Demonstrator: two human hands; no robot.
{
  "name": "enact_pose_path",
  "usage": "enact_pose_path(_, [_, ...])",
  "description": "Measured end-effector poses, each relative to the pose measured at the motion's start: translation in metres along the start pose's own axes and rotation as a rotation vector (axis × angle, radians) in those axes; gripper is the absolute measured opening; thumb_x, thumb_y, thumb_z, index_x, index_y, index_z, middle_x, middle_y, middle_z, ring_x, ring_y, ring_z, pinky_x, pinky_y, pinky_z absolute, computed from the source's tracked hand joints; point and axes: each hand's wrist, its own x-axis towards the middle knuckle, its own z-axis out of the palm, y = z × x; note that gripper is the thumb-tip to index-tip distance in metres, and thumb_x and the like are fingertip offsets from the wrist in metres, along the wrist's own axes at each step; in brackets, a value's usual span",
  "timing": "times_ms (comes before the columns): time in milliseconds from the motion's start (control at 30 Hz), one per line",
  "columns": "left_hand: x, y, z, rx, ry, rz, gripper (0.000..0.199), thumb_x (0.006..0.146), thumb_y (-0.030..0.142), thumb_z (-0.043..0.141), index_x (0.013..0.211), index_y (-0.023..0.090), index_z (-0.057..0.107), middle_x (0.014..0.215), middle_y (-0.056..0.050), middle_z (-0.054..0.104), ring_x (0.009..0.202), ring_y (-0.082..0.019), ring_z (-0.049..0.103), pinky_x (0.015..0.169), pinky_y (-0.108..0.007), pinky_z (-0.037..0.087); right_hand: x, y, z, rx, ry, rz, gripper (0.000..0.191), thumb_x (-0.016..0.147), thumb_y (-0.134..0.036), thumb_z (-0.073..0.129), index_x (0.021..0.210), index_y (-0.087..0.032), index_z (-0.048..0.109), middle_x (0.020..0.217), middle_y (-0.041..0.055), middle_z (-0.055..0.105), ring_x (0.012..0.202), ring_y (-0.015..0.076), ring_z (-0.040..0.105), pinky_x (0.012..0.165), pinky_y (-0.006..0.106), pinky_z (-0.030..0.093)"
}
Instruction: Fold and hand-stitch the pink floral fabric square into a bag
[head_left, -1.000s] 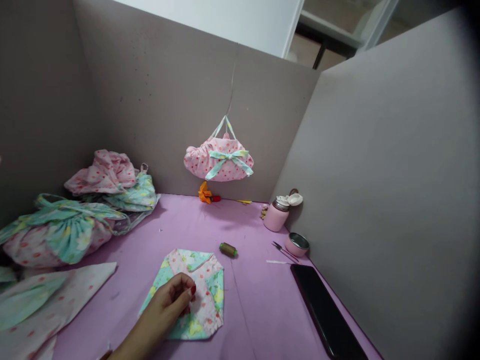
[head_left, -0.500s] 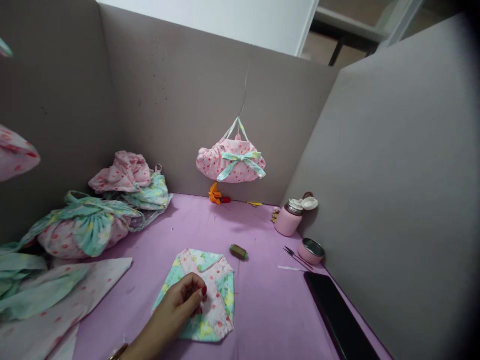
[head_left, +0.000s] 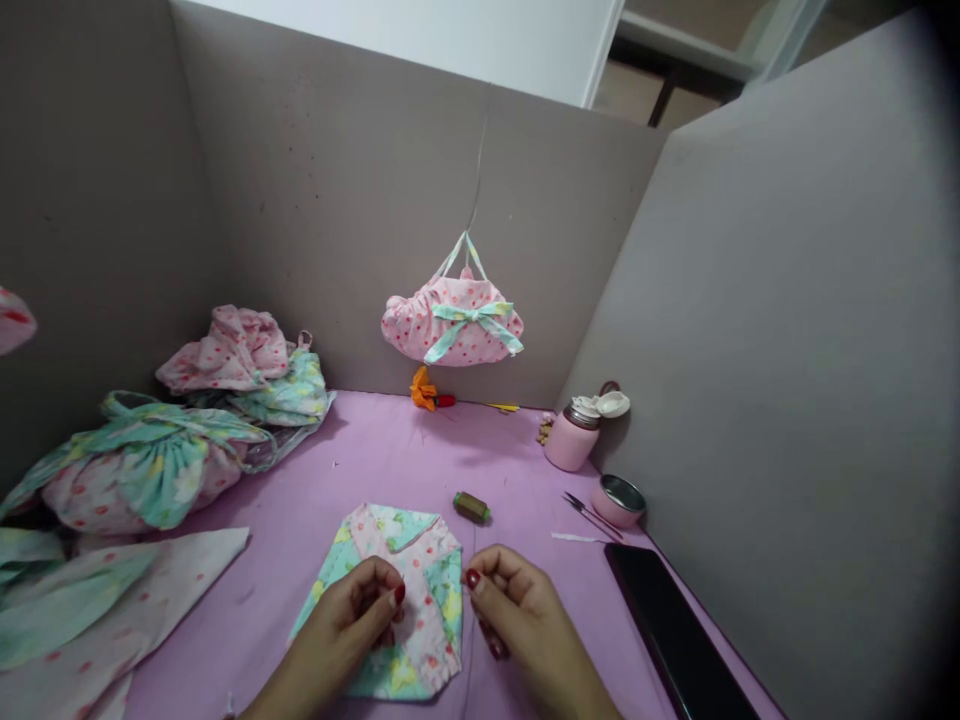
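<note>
1. Fabric lay at the centre of the scene: a folded patchwork piece [head_left: 405,590] in pink floral and mint green, flat on the purple table cover [head_left: 360,470], directly under and between my two hands.
2. My left hand [head_left: 360,610] rested on the left half of the piece, its fingers curled in and the fingertips pinched together on the cloth; whether they held a needle or only the fabric, I could not tell.
3. My right hand [head_left: 510,610] sat just beside the right edge of the piece, fingers curled toward the palm, thumb near that edge; whether it gripped anything, I could not tell.
4. A thin thread [head_left: 474,560] ran down the table past my right thumb, starting near a small olive-green spool [head_left: 471,507] that lay just beyond the top corner of the piece.
5. To my right, a dark phone [head_left: 675,640] lay flat near the grey partition wall [head_left: 787,380].
6. Beyond the phone stood a small pink bowl [head_left: 618,500], thin snips [head_left: 589,513] beside it, and a pink jar [head_left: 574,437] with its lid open.
7. On the back wall hung a finished pink dotted pouch [head_left: 452,325] tied with a mint bow.
8. To my left, more floral pouches and cloth [head_left: 150,470] were heaped, well apart from my hands.
</note>
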Motion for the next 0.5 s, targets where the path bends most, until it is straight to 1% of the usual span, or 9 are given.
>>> enact_pose_path(67, [-0.001, 0.0, 0.001, 0.068, -0.02, 0.007, 0.015, 0.079, 0.03, 0.053, 0.072, 0.017, 0.052, 0.059, 0.005, 0.046, 0.053, -0.011, 0.041, 0.05, -0.022, 0.032, 0.011, 0.029, 0.001, 0.116, 0.032, 0.102, 0.041, 0.062, -0.052, 0.068, 0.066, -0.017, 0.049, 0.044, -0.0094, 0.036, 0.035, 0.0036, 0.024, 0.035, 0.016, 0.018])
enact_pose_path(100, [-0.001, 0.001, 0.001, 0.105, -0.03, 0.009, 0.015, 0.08, 0.03, 0.053, 0.072, 0.017, 0.053, 0.059, 0.005, 0.046, 0.054, -0.012, 0.041, 0.05, -0.022, 0.032, 0.014, 0.041, 0.002, 0.152, 0.019, 0.156, 0.042, 0.061, -0.054, 0.067, 0.066, -0.018, 0.047, 0.041, -0.0107, 0.033, 0.034, 0.0035, 0.02, 0.035, 0.017, 0.015])
enact_pose_path(133, [-0.001, 0.001, 0.002, 0.137, -0.037, 0.009, 0.015, 0.08, 0.03, 0.052, 0.072, 0.017, 0.053, 0.06, 0.005, 0.046, 0.055, -0.012, 0.041, 0.051, -0.022, 0.032, 0.016, 0.051, 0.003, 0.164, 0.001, 0.183, 0.042, 0.06, -0.055, 0.067, 0.065, -0.018, 0.046, 0.039, -0.0113, 0.032, 0.033, 0.0038, 0.02, 0.036, 0.017, 0.015])
enact_pose_path(200, [-0.001, 0.002, 0.002, 0.192, -0.043, 0.007, 0.015, 0.081, 0.029, 0.05, 0.074, 0.017, 0.055, 0.061, 0.004, 0.046, 0.056, -0.012, 0.041, 0.052, -0.022, 0.032, 0.016, 0.065, 0.004, 0.134, -0.02, 0.154, 0.044, 0.059, -0.055, 0.068, 0.064, -0.017, 0.048, 0.041, -0.0099, 0.035, 0.037, 0.0042, 0.024, 0.039, 0.018, 0.018])
enact_pose_path(267, [-0.002, 0.003, 0.002, 0.27, -0.053, 0.016, 0.015, 0.082, 0.029, 0.049, 0.075, 0.018, 0.056, 0.062, 0.004, 0.048, 0.057, -0.013, 0.042, 0.052, -0.022, 0.034, 0.015, 0.071, 0.004, 0.089, -0.041, 0.096, 0.045, 0.059, -0.055, 0.068, 0.064, -0.015, 0.05, 0.046, -0.0074, 0.039, 0.042, 0.0048, 0.029, 0.043, 0.018, 0.021])
enact_pose_path(333, [-0.005, 0.005, 0.002, 0.403, -0.075, 0.042, 0.015, 0.082, 0.027, 0.048, 0.073, 0.019, 0.057, 0.064, 0.002, 0.052, 0.059, -0.014, 0.046, 0.055, -0.023, 0.036, 0.016, 0.075, 0.003, 0.086, -0.054, 0.077, 0.046, 0.06, -0.056, 0.067, 0.064, -0.014, 0.051, 0.049, -0.0064, 0.041, 0.044, 0.0051, 0.029, 0.045, 0.019, 0.021])
enact_pose_path(433, [-0.005, 0.012, 0.002, 0.562, -0.107, 0.12, 0.007, 0.078, 0.024, 0.054, 0.074, 0.021, 0.059, 0.071, -0.001, 0.059, 0.065, -0.017, 0.052, 0.061, -0.024, 0.04, 0.019, 0.078, -0.002, 0.164, -0.028, 0.089, 0.046, 0.06, -0.057, 0.068, 0.065, -0.015, 0.05, 0.048, -0.0067, 0.042, 0.043, 0.0048, 0.028, 0.044, 0.018, 0.022])
enact_pose_path(467, [-0.003, 0.017, 0.001, 0.58, -0.099, 0.146, 0.004, 0.077, 0.023, 0.056, 0.078, 0.022, 0.06, 0.074, -0.001, 0.06, 0.065, -0.017, 0.054, 0.061, -0.024, 0.041, 0.021, 0.079, -0.004, 0.201, -0.016, 0.094, 0.045, 0.059, -0.056, 0.069, 0.065, -0.015, 0.05, 0.048, -0.0065, 0.043, 0.042, 0.0047, 0.029, 0.044, 0.018, 0.022])
enact_pose_path(500, [0.002, 0.022, 0.0, 0.583, -0.073, 0.168, 0.007, 0.076, 0.024, 0.057, 0.083, 0.023, 0.06, 0.078, -0.001, 0.06, 0.065, -0.016, 0.054, 0.06, -0.023, 0.041, 0.022, 0.082, -0.005, 0.235, -0.006, 0.097, 0.045, 0.06, -0.056, 0.069, 0.065, -0.016, 0.05, 0.047, -0.0062, 0.044, 0.041, 0.0046, 0.029, 0.043, 0.017, 0.022])
